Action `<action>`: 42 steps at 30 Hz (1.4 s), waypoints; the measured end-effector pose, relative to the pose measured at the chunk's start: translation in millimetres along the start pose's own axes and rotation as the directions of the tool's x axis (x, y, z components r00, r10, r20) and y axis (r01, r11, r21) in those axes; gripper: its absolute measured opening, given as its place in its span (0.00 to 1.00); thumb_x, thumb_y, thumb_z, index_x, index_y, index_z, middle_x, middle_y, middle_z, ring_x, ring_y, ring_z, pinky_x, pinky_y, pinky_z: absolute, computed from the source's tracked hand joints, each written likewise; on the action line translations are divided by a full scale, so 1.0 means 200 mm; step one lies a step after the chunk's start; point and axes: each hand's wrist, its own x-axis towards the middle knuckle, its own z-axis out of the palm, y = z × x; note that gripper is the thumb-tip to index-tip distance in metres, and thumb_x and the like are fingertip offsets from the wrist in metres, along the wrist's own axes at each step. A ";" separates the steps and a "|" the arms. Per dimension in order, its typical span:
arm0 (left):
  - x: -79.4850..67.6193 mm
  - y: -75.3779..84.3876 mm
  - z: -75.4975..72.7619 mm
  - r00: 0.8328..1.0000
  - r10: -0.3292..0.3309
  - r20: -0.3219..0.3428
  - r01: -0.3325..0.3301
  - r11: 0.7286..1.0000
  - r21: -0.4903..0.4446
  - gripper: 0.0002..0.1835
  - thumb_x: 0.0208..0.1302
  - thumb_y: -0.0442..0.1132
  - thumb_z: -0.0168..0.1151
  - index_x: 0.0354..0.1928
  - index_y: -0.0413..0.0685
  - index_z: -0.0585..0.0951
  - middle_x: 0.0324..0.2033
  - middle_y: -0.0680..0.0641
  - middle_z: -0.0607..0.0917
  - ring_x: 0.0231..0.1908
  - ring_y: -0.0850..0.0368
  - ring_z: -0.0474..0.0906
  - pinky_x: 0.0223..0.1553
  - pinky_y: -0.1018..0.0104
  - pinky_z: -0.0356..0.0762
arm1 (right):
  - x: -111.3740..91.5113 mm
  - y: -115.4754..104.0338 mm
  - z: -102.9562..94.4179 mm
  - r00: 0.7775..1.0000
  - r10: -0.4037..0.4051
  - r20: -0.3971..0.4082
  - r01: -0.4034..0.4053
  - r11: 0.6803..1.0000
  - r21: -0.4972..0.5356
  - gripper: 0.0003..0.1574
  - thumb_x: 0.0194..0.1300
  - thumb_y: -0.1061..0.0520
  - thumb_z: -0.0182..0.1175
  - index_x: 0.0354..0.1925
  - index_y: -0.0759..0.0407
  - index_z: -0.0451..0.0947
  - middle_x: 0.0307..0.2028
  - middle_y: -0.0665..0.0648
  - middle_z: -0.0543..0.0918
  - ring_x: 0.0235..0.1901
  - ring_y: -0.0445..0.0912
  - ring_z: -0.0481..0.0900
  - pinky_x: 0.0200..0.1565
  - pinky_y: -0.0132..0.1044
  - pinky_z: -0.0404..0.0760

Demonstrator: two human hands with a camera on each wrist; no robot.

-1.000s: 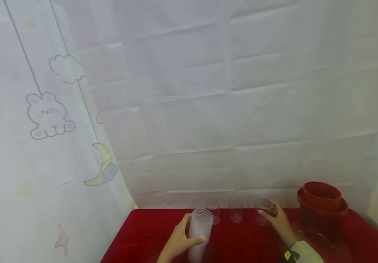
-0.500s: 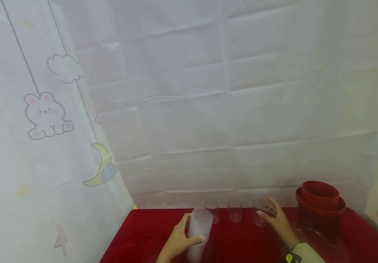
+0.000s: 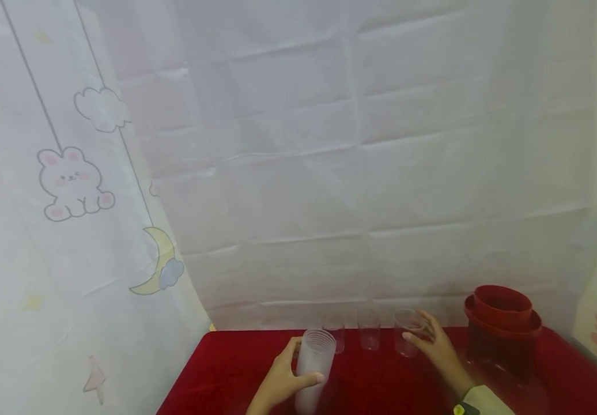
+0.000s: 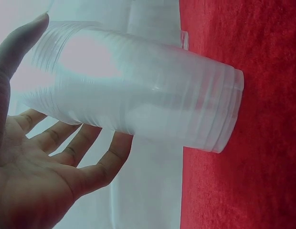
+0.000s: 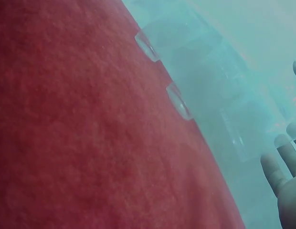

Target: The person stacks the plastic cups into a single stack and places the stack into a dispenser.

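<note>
In the head view my left hand [image 3: 282, 377] grips a tall stack of nested clear plastic cups [image 3: 315, 363], rims up. The left wrist view shows the thumb on one side of the stack [image 4: 153, 90] and the fingers on the other, with the cup bottoms close to the red cloth. My right hand [image 3: 439, 349] holds a single clear plastic cup [image 3: 405, 341] near its rim, between thumb and fingers. To its left, two more clear cups, a middle one [image 3: 369, 332] and a left one [image 3: 336, 337], stand upright along the far edge.
A red cloth [image 3: 371, 386] covers the table. At the right stands a red bucket-like container [image 3: 501, 340] with a smaller red one [image 3: 503, 305] set in its top. A pale printed curtain [image 3: 288, 202] hangs right behind the table.
My right hand has drawn its cup slightly left, closer to the middle cup. The left hand keeps its grip on the stack, and the whole head view has shifted a little.
</note>
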 end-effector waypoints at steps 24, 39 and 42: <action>0.00 -0.03 0.03 1.000 -0.026 0.008 0.027 0.998 -0.051 0.34 0.59 0.49 0.73 0.64 0.61 0.67 0.53 0.51 0.78 0.47 0.55 0.78 0.36 0.61 0.83 | -0.06 -0.09 0.01 1.000 -0.027 0.008 0.026 0.996 0.085 0.47 0.71 0.49 0.62 0.77 0.53 0.48 0.68 0.67 0.68 0.49 0.27 0.71 0.57 0.57 0.73; -0.05 0.02 0.02 1.000 -0.008 0.004 0.008 0.999 -0.040 0.34 0.58 0.48 0.73 0.64 0.59 0.68 0.51 0.51 0.79 0.48 0.55 0.77 0.36 0.59 0.82 | -0.19 -0.20 0.00 0.994 -0.111 -0.008 0.112 0.991 0.067 0.43 0.72 0.54 0.61 0.76 0.54 0.51 0.66 0.67 0.71 0.54 0.28 0.72 0.53 0.24 0.68; -0.07 0.02 0.02 1.000 -0.008 0.011 0.008 0.999 -0.049 0.34 0.58 0.47 0.74 0.65 0.59 0.68 0.53 0.51 0.78 0.48 0.55 0.77 0.36 0.59 0.82 | -0.23 -0.23 0.00 0.993 -0.115 -0.011 0.115 0.990 0.078 0.43 0.72 0.55 0.61 0.76 0.55 0.51 0.66 0.68 0.71 0.54 0.29 0.73 0.52 0.22 0.67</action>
